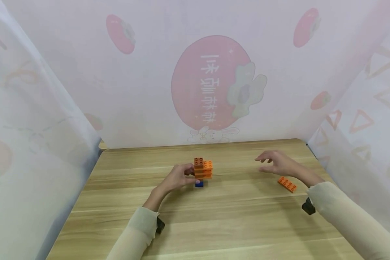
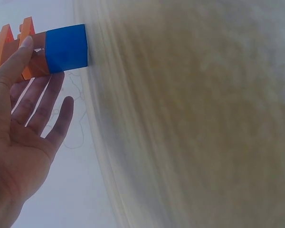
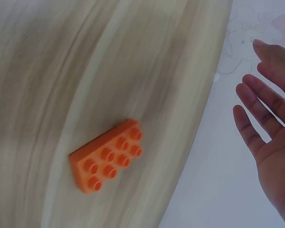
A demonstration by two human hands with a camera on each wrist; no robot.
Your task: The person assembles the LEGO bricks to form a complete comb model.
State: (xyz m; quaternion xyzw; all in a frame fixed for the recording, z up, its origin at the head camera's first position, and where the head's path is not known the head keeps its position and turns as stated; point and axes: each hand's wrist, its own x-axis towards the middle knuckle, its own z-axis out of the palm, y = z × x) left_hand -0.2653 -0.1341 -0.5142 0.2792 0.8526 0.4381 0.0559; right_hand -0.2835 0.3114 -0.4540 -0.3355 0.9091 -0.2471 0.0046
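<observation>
A stack of toy building bricks (image 1: 199,163) stands upright near the middle of the table. Its lowest part is a blue brick (image 2: 66,48), with brown bricks above it and thin orange plates jutting out to the right. My left hand (image 1: 178,177) pinches the stack low down from the left, thumb on a brown brick just above the blue one, fingers partly hidden behind. Off to the right, my right hand (image 1: 279,163) hovers with relaxed, parted fingers and nothing in them. Just below it in the head view lies a loose orange plate brick (image 3: 107,154), studs up.
The wooden table (image 1: 234,216) ends at a pale printed curtain (image 1: 143,90) at the back, with more curtain on both sides. Each wrist carries a small black device, one of them by the right sleeve (image 1: 331,198).
</observation>
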